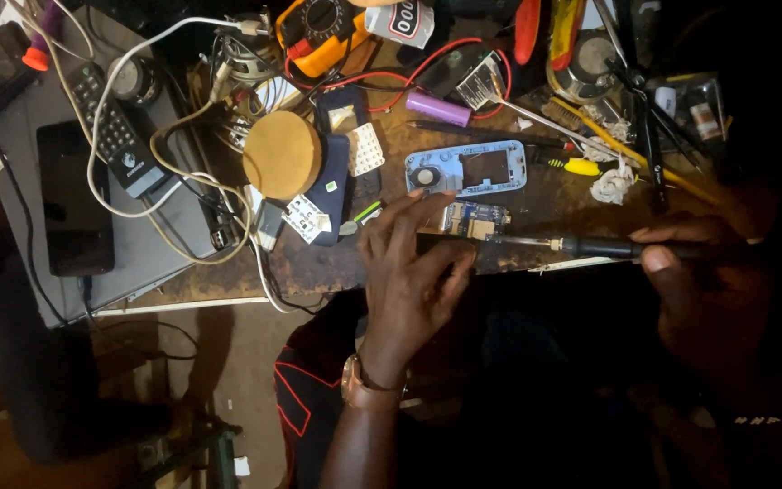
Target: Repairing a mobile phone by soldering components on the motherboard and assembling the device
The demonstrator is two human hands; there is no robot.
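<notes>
My left hand (409, 272) lies flat-fingered at the near edge of the desk (518, 195), its fingertips pressing down beside a small circuit board (475, 220); its grip is not closed round anything, the fingers spread and bearing down to steady the work. My right hand (694, 272) has its grip clamped on the dark handle of a soldering iron (590, 245), thumb on top, the shaft running level toward the left so that its tip sits at or just by the lower edge of the board; whether the tip touches a joint I cannot tell, since my left fingers cover that spot. Just beyond the board lies an opened pale-blue phone frame (466, 169), with a round part at its left end and a cut-out in the middle, apart from both hands. Further off are a purple cylindrical cell (438, 109) with red leads, a yellow multimeter (323, 32), a round tan disc (281, 154), a black remote control (112, 131) and a dark tablet (74, 199). Judgement: the work stands at the soldering stage on the board. The next move calls for a steady tip on one joint, the board pinned against sliding, and my left fingertips kept off the hot shaft.
</notes>
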